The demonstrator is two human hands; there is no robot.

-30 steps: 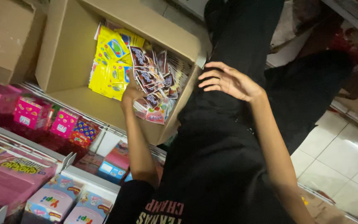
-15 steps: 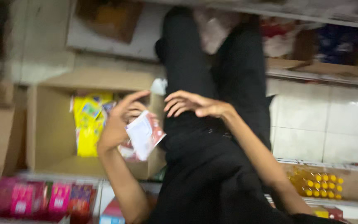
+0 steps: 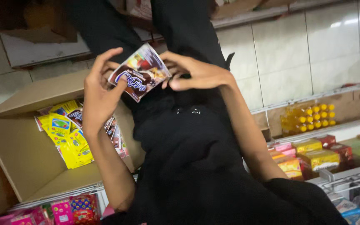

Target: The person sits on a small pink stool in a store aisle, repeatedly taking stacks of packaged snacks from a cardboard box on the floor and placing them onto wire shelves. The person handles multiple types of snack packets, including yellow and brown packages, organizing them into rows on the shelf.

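Best kept gripped by both hands, left hand (image 3: 98, 93) and right hand (image 3: 192, 73) pinching the brown sachet stack (image 3: 139, 73) evenly above the open cardboard box (image 3: 21, 141).

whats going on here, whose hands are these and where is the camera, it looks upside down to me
The camera sits on a person's head and looks down, so you see their own two bare arms and black clothes from above; that is why it seems turned round. The left hand and the right hand hold a small stack of brown sachets between them, in front of the body. Below the left arm an open cardboard box holds more packets: yellow ones and more brown ones. Around the person are shop shelves with coloured snack boxes and yellow-capped bottles, over a white tiled floor.
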